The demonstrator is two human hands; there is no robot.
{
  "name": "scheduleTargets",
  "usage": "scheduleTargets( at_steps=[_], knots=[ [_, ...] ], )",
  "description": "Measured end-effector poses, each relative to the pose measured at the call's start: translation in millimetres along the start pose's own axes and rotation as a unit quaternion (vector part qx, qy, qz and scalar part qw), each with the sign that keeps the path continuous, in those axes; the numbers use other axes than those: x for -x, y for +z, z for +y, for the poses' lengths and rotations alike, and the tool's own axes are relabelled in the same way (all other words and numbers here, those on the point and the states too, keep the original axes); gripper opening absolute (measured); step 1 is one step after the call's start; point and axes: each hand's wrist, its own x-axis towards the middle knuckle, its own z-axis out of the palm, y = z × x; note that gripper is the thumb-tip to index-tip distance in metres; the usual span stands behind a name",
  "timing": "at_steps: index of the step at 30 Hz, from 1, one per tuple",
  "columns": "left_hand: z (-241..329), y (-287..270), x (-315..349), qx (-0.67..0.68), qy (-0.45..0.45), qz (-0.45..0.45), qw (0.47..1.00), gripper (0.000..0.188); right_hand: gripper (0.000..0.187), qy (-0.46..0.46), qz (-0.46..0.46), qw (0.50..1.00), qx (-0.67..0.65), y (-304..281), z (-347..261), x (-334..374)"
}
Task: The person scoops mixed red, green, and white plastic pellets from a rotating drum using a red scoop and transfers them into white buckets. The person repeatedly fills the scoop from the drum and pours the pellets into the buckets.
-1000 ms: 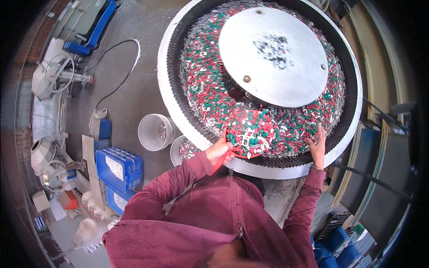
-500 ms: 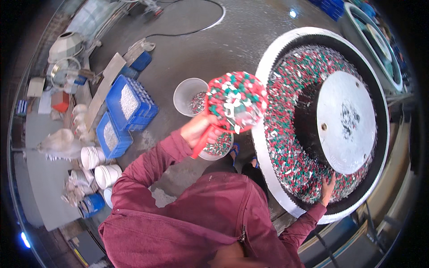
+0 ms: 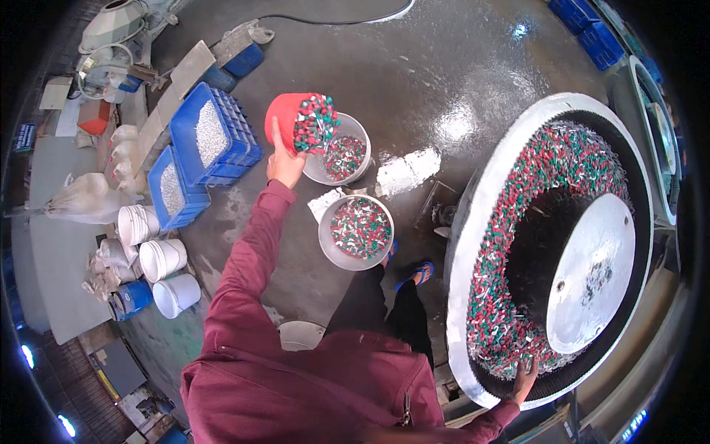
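My left hand (image 3: 285, 161) is closed on a red plastic scoop (image 3: 282, 109), which is tilted with its mouth to the right. Red, green and white small pieces (image 3: 316, 122) fill its mouth, above the left edge of a white bucket (image 3: 311, 169). That bucket has similar pieces inside. A second white bucket (image 3: 326, 240), nearer my feet, is fuller of them. On the right, my right hand (image 3: 525, 381) is at the near rim of a big round machine bowl (image 3: 460, 296); its fingers are apart and touch the mixed pieces lying in the bowl.
Blue crates (image 3: 242, 157) with white pellets stand at the left, with white pails (image 3: 177, 294) and a blue container (image 3: 133, 298) nearer. A round metal disc (image 3: 595, 274) tops the bowl's middle. The floor (image 3: 414, 81) is wet. A black hose (image 3: 325, 20) lies at the back.
My left hand has carried the scoop leftward and forward, and tipped it from level to sideways over the far bucket. My right hand stays at the bowl's near edge. The view has shifted.
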Motion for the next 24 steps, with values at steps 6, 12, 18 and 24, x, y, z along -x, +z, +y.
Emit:
scheduleTargets(
  at_steps=[6,12,18,24],
  knots=[
    [-75,97,-56,-0.273,0.041,0.066,0.959,0.091,0.058,0.041,0.012,0.998,0.039,-31,24,38],
    [-88,117,-69,-0.277,0.031,0.104,0.955,0.095,0.047,0.071,0.018,0.990,0.122,-42,29,53],
    [-32,51,-62,0.238,-0.049,0.067,0.968,0.087,0.046,0.084,0.009,0.995,-0.052,-16,67,40],
    [161,-10,-9,0.359,0.114,-0.139,0.916,0.077,0.045,0.021,0.093,0.978,-0.187,4,101,8]
  ],
)
